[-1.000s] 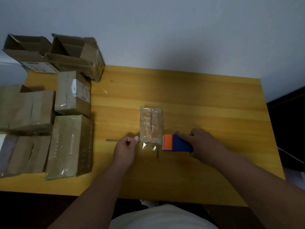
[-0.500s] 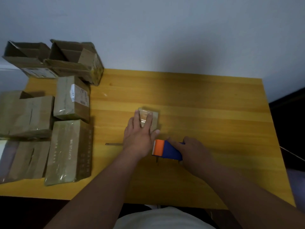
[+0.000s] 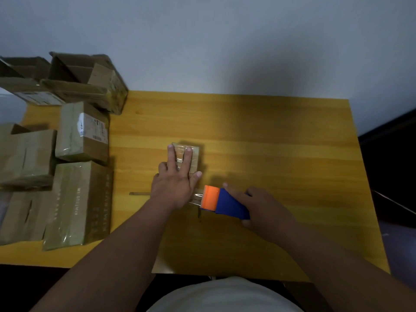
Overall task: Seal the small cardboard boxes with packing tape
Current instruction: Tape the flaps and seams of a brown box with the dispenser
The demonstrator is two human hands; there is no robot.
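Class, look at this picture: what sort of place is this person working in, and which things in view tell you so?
Probably a small home or office packing station. A plain wooden table stands against a bare wall; taped cardboard boxes are stacked at its left; the right hand grips a tape dispenser beside the small box.

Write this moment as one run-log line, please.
step: taping small box | left hand: flat on small cardboard box | right hand: grips tape dispenser beside box | tape: stretched from dispenser toward box
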